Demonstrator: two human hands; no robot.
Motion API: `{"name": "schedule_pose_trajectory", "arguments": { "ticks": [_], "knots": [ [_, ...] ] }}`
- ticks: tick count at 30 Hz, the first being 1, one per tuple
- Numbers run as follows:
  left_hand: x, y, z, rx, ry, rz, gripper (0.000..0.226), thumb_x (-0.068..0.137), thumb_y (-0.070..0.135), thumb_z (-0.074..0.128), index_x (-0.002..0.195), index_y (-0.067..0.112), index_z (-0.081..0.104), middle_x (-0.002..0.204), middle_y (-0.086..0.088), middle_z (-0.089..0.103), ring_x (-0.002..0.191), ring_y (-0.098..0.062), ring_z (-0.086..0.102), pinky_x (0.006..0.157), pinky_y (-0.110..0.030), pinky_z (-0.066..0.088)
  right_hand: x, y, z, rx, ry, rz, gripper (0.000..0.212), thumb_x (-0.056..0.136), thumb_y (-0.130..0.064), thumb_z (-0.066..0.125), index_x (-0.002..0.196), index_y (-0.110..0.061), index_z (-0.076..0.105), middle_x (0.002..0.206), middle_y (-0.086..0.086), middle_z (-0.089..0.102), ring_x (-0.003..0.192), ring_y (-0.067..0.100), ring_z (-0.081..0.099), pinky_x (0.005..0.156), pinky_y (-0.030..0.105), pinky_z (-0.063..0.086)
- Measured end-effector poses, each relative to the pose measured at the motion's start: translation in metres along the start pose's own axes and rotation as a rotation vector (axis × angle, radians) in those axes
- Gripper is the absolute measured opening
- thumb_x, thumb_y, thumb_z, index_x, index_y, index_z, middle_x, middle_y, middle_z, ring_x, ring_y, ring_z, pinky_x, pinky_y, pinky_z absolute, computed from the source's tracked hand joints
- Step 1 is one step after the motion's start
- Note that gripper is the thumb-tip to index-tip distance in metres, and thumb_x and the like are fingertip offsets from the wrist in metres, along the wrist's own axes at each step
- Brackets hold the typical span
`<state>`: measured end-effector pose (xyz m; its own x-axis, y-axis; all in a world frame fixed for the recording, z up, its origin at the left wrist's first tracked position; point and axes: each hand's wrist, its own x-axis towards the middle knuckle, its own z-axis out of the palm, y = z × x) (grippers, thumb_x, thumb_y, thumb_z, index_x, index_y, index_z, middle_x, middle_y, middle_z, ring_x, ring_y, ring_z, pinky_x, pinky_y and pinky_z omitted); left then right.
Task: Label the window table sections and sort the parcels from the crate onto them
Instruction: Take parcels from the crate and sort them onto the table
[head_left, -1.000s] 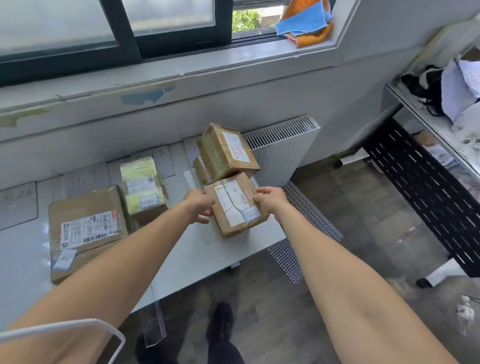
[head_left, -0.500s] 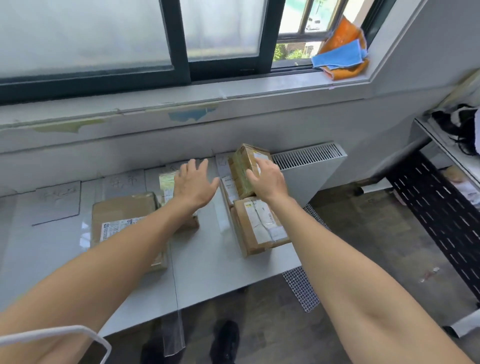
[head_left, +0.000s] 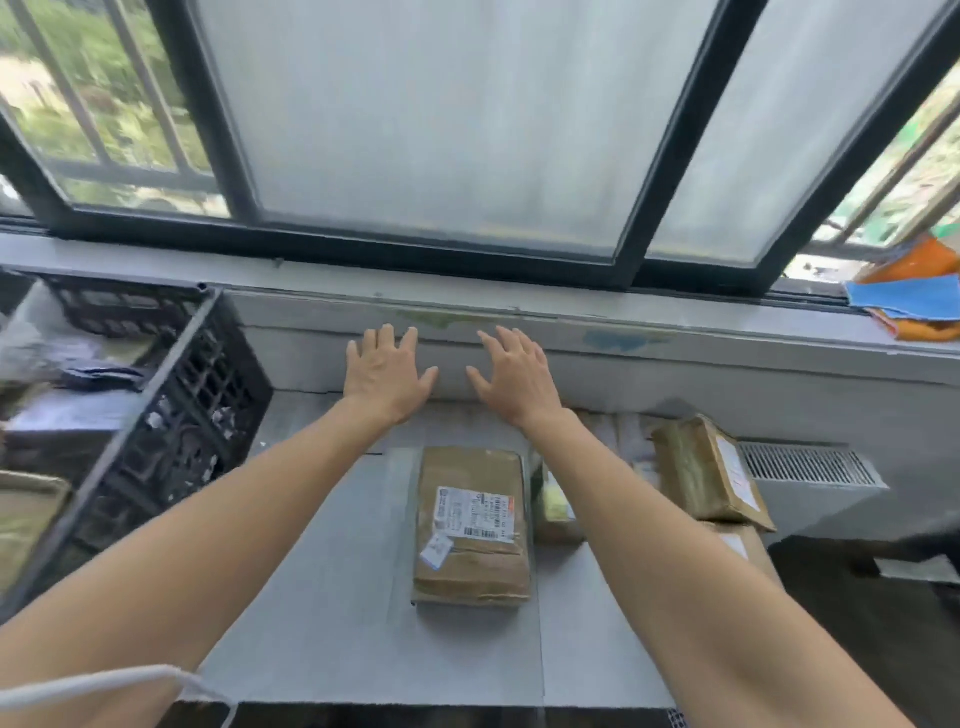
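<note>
My left hand (head_left: 384, 371) and my right hand (head_left: 514, 376) are both open and empty, fingers spread, held out over the far edge of the white window table (head_left: 332, 597) below the sill. A large flat brown parcel (head_left: 470, 525) with a white shipping label lies on the table between my forearms. A small parcel with a yellowish wrap (head_left: 553, 506) sits to its right, partly hidden by my right arm. Further right a brown parcel (head_left: 709, 475) rests on top of another one (head_left: 740, 545). The black plastic crate (head_left: 171, 431) stands at the left.
The crate holds more packages and papers (head_left: 62, 410). A white radiator (head_left: 810, 467) stands off the table's right end. Orange and blue cloths (head_left: 914, 293) lie on the window sill at the right. Dark floor shows at the lower right.
My hands have let go of the parcels at the table's right end and moved leftward, both open. The view has swung left and up, bringing the black crate into sight.
</note>
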<state>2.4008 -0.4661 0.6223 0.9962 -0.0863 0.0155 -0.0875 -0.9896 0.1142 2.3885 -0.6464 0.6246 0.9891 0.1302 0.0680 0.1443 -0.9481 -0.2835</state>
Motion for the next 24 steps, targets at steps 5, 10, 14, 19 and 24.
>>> {"name": "schedule_pose_trajectory", "arguments": {
  "ticks": [5,10,14,19,24],
  "knots": [
    [0.005,-0.128,-0.047,-0.002,0.045,-0.124,0.072,0.096,0.057,0.04,0.153,0.017,0.025,0.154,-0.016,0.029,0.141,-0.035,0.027,0.116,-0.051,0.022,0.053,-0.126,0.02,-0.018,-0.014,-0.131,0.061,0.1,-0.044,0.046,0.154,-0.017,0.032,0.158,0.012,0.031,0.148,0.028,0.023,0.122,0.043,0.016],
    [-0.008,-0.255,-0.076,-0.006,0.1,-0.262,0.068,0.095,0.054,0.041,0.15,0.016,0.03,0.147,-0.017,0.038,0.135,-0.036,0.034,0.113,-0.051,0.026,0.091,-0.247,0.051,-0.023,-0.032,-0.274,0.061,0.099,-0.045,0.046,0.152,-0.018,0.034,0.155,0.012,0.035,0.145,0.03,0.028,0.121,0.043,0.019],
    [-0.021,-0.336,-0.079,-0.002,0.073,-0.382,0.068,0.096,0.054,0.042,0.15,0.015,0.03,0.151,-0.018,0.035,0.138,-0.037,0.031,0.114,-0.051,0.025,0.109,-0.321,0.082,-0.002,-0.077,-0.374,0.06,0.098,-0.045,0.047,0.152,-0.018,0.036,0.156,0.011,0.034,0.147,0.029,0.025,0.122,0.043,0.018],
    [-0.04,-0.4,-0.071,-0.025,0.032,-0.518,0.066,0.094,0.054,0.046,0.149,0.02,0.031,0.137,-0.018,0.049,0.126,-0.037,0.044,0.103,-0.048,0.038,0.115,-0.383,0.124,-0.017,-0.143,-0.467,0.063,0.098,-0.047,0.048,0.152,-0.019,0.035,0.158,0.011,0.033,0.148,0.03,0.023,0.122,0.044,0.018],
    [-0.053,-0.431,-0.055,-0.1,-0.02,-0.574,0.055,0.094,0.05,0.05,0.137,0.014,0.049,0.135,-0.015,0.052,0.126,-0.035,0.046,0.1,-0.045,0.04,0.113,-0.417,0.152,-0.027,-0.184,-0.548,0.055,0.098,-0.047,0.049,0.144,-0.016,0.047,0.148,0.011,0.046,0.139,0.031,0.036,0.116,0.042,0.028]
  ]
}}
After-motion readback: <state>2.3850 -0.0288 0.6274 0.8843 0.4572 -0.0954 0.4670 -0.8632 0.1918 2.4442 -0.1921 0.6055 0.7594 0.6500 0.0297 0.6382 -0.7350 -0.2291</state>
